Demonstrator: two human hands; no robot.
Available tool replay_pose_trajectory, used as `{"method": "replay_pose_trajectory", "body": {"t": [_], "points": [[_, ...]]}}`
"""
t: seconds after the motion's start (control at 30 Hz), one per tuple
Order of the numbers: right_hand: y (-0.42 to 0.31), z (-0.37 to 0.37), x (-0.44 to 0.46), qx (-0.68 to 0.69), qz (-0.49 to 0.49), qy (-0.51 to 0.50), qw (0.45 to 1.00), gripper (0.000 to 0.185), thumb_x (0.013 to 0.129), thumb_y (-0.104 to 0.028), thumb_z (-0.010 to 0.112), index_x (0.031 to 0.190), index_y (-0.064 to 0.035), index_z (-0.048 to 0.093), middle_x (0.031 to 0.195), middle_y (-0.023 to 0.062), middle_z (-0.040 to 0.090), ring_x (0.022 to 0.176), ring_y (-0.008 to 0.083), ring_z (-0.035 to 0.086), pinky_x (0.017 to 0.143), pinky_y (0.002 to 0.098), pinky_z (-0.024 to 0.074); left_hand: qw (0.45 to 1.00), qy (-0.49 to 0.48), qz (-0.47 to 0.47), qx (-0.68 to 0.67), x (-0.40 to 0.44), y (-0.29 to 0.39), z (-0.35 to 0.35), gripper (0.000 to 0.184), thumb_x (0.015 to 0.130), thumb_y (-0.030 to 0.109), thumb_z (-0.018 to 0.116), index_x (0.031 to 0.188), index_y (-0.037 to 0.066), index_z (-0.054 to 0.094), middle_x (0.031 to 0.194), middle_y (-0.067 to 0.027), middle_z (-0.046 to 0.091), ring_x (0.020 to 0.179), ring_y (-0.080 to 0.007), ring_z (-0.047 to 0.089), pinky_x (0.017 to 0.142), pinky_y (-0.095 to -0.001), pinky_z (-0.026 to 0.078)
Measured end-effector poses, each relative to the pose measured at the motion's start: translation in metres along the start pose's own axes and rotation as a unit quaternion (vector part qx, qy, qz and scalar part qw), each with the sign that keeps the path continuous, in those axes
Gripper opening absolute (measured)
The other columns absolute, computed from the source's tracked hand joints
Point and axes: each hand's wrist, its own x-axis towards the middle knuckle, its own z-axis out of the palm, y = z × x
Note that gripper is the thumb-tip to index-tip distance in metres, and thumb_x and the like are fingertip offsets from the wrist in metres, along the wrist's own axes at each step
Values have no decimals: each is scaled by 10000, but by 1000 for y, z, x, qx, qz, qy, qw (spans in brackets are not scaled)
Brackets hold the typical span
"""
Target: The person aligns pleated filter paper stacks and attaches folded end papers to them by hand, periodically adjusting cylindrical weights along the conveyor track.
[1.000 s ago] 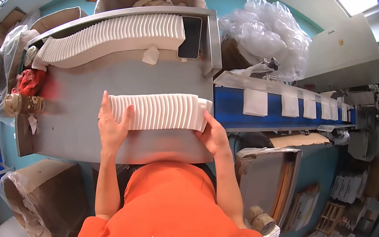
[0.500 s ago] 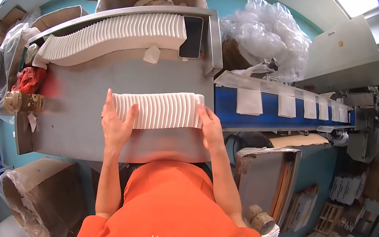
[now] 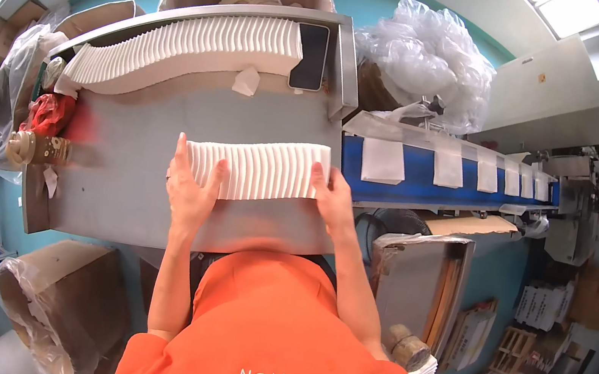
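A row of folded white paper napkins (image 3: 263, 170), standing on edge and pressed side by side, lies across the metal table in front of me. My left hand (image 3: 193, 191) grips its left end, with the thumb on the near side and the fingers around the end. At the opposite end, my right hand (image 3: 332, 201) is closed on the row, thumb on the near side; its other fingers are partly hidden. A longer, curved row of the same napkins (image 3: 189, 49) runs along the table's back wall, beside a dark phone (image 3: 308, 57).
On the right, a blue conveyor belt (image 3: 419, 165) carries several flat napkins (image 3: 383, 160) spaced apart. A loose scrap of paper (image 3: 246, 81) lies near the back row. Tape rolls (image 3: 37, 149) and a red plastic bag (image 3: 49, 114) sit at the left edge. Cardboard boxes (image 3: 81, 271) stand around the table.
My right thumb has come onto the near face of the row's right end, and the end napkins now sit flush. Napkins on the belt have moved left toward the table. The view has shifted slightly.
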Motion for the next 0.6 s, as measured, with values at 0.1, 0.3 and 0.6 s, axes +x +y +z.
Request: {"method": "replay_pose_trajectory", "body": {"t": [0.1,0.3,0.6], "points": [[5,0,6,147,71,-60,985,424,996,-357,594,1183,24,611,1045,84,660,944,154,607,793,292,493,1000,1,-6,-2,2,0,-1,892,878,482,703,1518,27,281,1348,-274,505,1283,-443,450,1068,-515,368],[20,-32,1,264,188,-35,946,312,978,-128,594,1251,17,552,1165,105,621,992,215,643,829,352,588,1000,6,-7,-9,2,-2,-3,895,876,477,706,1521,28,277,1364,-275,493,1296,-442,442,1074,-510,366],[-3,7,7,71,13,-43,996,486,994,-378,601,1258,29,569,1112,86,647,991,162,627,867,306,513,1000,-12,1,-13,0,3,3,893,880,481,702,1519,23,280,1371,-267,489,1290,-433,446,1078,-508,359]]}}
